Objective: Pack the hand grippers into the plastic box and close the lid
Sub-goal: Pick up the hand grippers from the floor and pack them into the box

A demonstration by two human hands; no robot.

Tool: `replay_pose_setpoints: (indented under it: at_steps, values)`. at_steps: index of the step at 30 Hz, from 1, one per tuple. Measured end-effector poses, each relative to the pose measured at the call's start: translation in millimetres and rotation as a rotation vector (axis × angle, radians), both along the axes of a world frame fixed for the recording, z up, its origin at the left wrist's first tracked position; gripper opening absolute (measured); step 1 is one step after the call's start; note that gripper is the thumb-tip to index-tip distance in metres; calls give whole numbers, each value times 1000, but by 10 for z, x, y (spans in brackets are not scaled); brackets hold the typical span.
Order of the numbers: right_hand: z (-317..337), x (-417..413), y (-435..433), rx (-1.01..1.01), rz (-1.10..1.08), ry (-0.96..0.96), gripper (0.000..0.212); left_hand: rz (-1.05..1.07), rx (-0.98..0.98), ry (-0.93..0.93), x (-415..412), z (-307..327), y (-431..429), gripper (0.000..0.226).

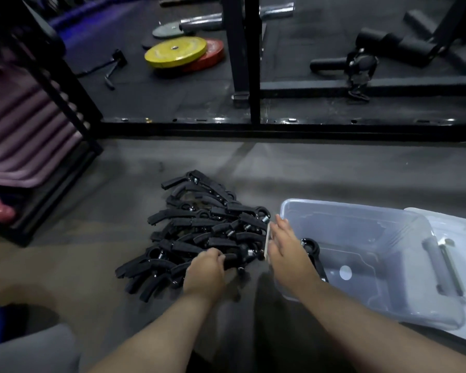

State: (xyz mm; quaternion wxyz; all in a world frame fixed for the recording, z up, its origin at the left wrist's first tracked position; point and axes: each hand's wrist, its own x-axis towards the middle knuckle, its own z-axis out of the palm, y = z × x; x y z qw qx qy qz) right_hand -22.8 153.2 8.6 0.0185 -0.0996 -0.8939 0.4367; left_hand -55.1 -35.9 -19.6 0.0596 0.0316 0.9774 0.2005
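A pile of several black hand grippers (pixel 199 227) with metal springs lies on the grey floor in front of me. My left hand (pixel 205 273) is at the pile's near edge, its fingers curled round one black gripper handle. To the right stands a clear plastic box (pixel 361 230), open, with one hand gripper (pixel 313 251) lying inside near its left wall. My right hand (pixel 288 251) hovers over the box's left rim with its fingers straight and holds nothing. The clear lid (pixel 460 238) lies beside and partly under the box on the right.
A black rack frame (pixel 242 63) crosses the floor behind the pile. Yellow and red weight plates (pixel 180 53) lie beyond it. A shelf of purple mats (pixel 24 130) stands at the left, with a pink object low down. My grey-clad knee shows at bottom left.
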Motion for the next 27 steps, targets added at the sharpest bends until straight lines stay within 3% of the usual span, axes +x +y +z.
replay_pose_setpoints:
  at_steps: [4,6,10,17,22,24,27]
  values:
    - [220,57,70,-57,-194,127,38,499,532,-136,-166,261,64,40]
    - [358,50,49,-201,-267,114,33,677,848,-267,-183,427,200,39]
    - [644,-8,-29,-635,-255,-36,20,540,1073,-390,-59,725,516,37]
    - [774,-40,238,-619,-281,-205,19,124,994,-385,122,939,1006,33]
    - [730,81,838,-503,-396,-126,9,-185,531,-73,144,727,1242,34]
    - [646,158,1129,-432,-411,-211,11,-195,430,-7,170,580,1280,37]
    - [395,317,1485,-349,-426,-483,11,-224,359,-24,187,399,1309,48]
